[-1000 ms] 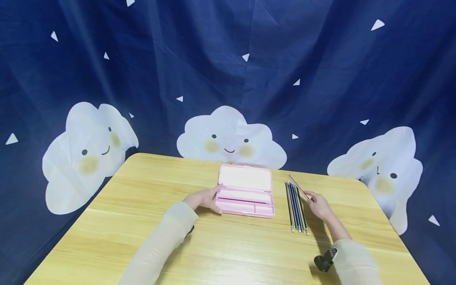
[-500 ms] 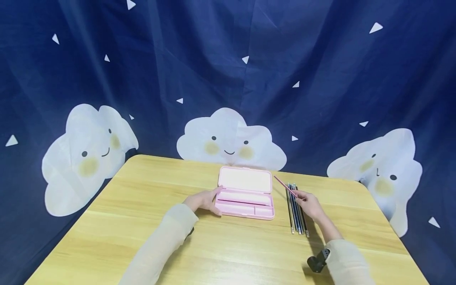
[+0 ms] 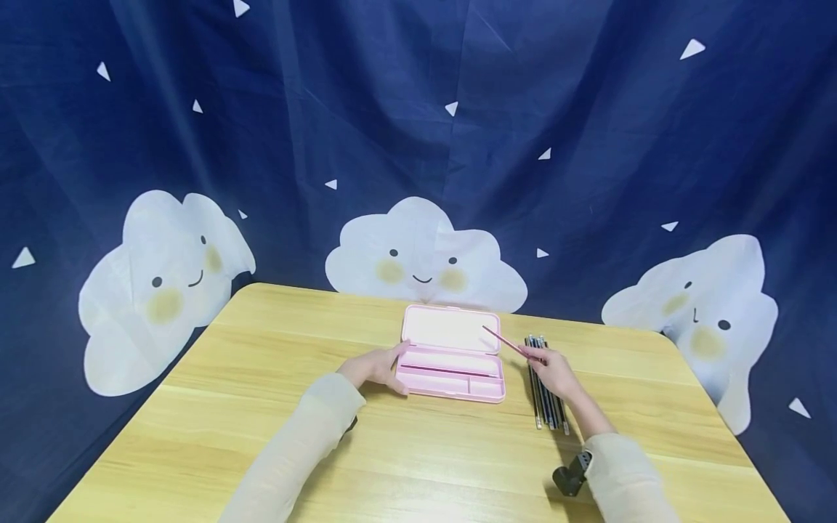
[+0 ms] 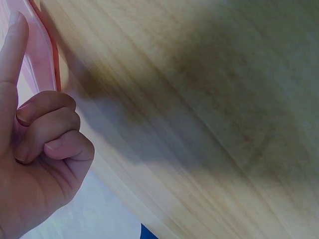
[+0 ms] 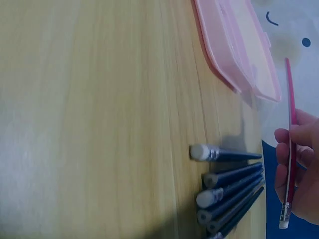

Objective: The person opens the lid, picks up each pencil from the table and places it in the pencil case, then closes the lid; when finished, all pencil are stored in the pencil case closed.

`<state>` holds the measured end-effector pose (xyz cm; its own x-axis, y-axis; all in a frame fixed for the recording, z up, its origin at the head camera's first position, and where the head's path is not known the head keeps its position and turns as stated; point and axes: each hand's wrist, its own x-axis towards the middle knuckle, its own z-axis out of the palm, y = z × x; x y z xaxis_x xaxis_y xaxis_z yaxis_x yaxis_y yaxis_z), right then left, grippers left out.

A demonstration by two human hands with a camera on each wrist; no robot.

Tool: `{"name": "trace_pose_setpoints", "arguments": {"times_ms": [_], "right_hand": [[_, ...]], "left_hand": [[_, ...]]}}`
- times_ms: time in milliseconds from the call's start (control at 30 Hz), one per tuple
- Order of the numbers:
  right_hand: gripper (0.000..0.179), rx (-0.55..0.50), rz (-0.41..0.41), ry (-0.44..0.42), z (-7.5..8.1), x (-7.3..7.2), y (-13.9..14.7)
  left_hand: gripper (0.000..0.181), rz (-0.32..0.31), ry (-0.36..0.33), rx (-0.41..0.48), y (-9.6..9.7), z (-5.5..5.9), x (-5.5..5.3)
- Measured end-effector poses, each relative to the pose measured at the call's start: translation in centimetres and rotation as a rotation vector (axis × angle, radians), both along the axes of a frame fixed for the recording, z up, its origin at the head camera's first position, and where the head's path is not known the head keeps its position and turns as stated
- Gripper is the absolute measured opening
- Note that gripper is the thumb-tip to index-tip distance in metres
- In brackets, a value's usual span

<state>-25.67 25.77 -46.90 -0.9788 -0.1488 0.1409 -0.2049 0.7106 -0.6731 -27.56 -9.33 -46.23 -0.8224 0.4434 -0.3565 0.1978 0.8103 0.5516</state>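
Observation:
A pink pencil case (image 3: 451, 396) stands with its lid up near the back of the table. My left hand (image 3: 374, 365) holds its left end, thumb at the front corner and index finger by the hinge; in the left wrist view the other fingers curl into the palm. A thin dark red stick (image 3: 445, 370) lies lengthwise in the case. My right hand (image 3: 552, 372) pinches a red pencil (image 5: 292, 149) with a white eraser end. That pencil slants up to the left, its far tip overlapping the lid in the head view. Below the hand lie several dark pencils (image 3: 546, 407) side by side.
The wooden table (image 3: 418, 457) ends just behind the case, against a dark blue curtain (image 3: 392, 94) with printed clouds. A black wrist camera (image 3: 572, 476) sits on the right sleeve.
My right hand has moved left with the red pencil, from right of the dark pencils to over them, bringing its tip across to the lid. The left hand and case have stayed put.

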Motion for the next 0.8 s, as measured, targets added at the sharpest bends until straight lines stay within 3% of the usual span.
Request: {"name": "trace_pose_setpoints", "arguments": {"times_ms": [267,533,800], "right_hand": [[0.030,-0.063,0.086,-0.011,-0.1,-0.2,-1.4],[0.024,-0.025,0.079,0.003,-0.4,-0.6,-3.4],[0.019,-0.099,0.132,-0.008,-0.7,-1.1,-5.6]], "left_hand": [[0.105,0.005,0.003,-0.002,-0.1,-0.1,-0.1],[0.106,0.007,0.000,-0.002,0.0,0.0,-0.1],[0.106,0.009,0.006,-0.027,0.1,0.1,-0.1]]}}
